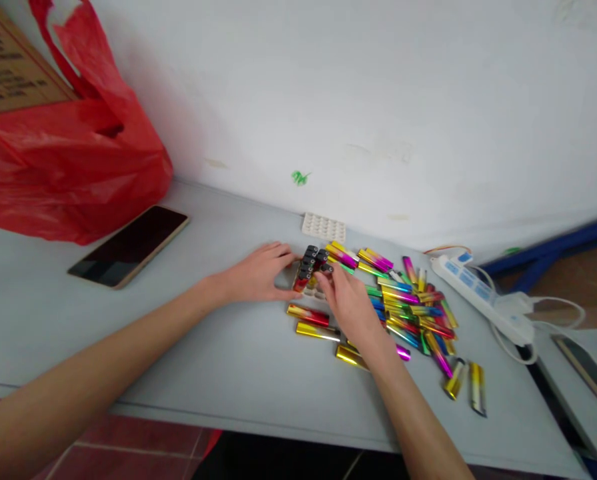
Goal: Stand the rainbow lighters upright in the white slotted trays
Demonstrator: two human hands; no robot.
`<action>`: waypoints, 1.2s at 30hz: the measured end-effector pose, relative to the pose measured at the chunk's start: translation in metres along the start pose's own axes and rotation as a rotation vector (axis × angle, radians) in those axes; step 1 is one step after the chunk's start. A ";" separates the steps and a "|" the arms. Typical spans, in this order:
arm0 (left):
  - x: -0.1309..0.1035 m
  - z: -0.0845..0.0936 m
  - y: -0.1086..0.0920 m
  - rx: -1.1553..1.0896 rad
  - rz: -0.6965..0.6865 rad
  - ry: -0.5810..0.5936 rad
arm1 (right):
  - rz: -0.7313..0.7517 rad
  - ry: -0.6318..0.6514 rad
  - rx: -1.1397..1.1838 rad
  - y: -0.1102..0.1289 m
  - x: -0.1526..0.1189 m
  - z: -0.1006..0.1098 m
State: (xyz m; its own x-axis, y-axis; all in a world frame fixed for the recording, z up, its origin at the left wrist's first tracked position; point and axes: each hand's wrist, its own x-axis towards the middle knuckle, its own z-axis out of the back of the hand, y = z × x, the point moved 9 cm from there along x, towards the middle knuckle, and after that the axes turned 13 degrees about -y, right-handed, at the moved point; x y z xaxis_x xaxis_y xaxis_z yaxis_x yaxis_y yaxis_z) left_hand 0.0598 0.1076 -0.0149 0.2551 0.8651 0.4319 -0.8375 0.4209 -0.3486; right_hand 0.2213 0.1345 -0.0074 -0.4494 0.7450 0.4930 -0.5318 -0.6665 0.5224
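Several lighters with black tops (pixel 307 260) stand upright in a white holed tray (pixel 314 292) on the grey table. At the tray's left side is my left hand (pixel 263 272), thumb and fingers apart, touching its edge. My right hand (pixel 351 303) reaches over the tray's right part, fingers closed round a black-topped lighter (pixel 326 269). Shiny multicoloured lighters (pixel 403 303) lie in a loose pile to the right. A red and gold lighter (pixel 308 314) and a gold one (pixel 318 331) lie just in front of the tray.
Behind the tray, another white holed tray (pixel 323 227) lies by the wall. A phone (pixel 131 247) and a red plastic bag (pixel 73 160) are at the left. A white power strip (pixel 483 307) with cables lies at the right.
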 end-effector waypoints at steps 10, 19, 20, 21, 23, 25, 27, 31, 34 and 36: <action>0.000 -0.003 0.004 0.014 0.003 0.023 | 0.062 0.043 -0.009 -0.009 0.002 0.004; 0.001 -0.002 0.004 0.004 0.005 0.019 | 0.110 0.109 -0.289 0.004 0.004 -0.009; 0.001 -0.001 0.004 0.009 0.008 0.015 | 0.127 0.116 -0.270 0.005 0.003 -0.009; 0.001 -0.001 0.004 0.015 0.010 0.013 | 0.144 0.108 -0.232 0.006 0.002 -0.005; 0.001 -0.001 0.004 0.027 0.008 0.014 | 0.161 0.027 -0.134 0.006 0.000 0.014; 0.001 -0.002 0.004 0.031 0.003 0.020 | 0.144 -0.100 -0.058 0.002 -0.004 0.048; 0.001 -0.002 0.005 0.029 0.004 0.024 | 0.115 -0.171 -0.015 0.001 -0.015 0.080; 0.000 -0.005 0.008 0.027 0.008 0.032 | 0.061 -0.122 -0.026 0.002 -0.063 0.111; 0.000 -0.005 0.009 0.021 0.003 0.020 | 0.066 -0.146 -0.084 0.000 -0.113 0.115; 0.000 -0.005 0.008 0.010 -0.001 0.018 | 0.055 -0.172 -0.138 -0.007 -0.142 0.110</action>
State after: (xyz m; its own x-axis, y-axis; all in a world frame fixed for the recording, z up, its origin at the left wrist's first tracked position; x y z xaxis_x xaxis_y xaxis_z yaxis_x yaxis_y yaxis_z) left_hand 0.0553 0.1127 -0.0223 0.2642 0.8695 0.4173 -0.8421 0.4189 -0.3396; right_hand 0.3679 0.0301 -0.0049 -0.3578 0.6839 0.6358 -0.6083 -0.6873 0.3969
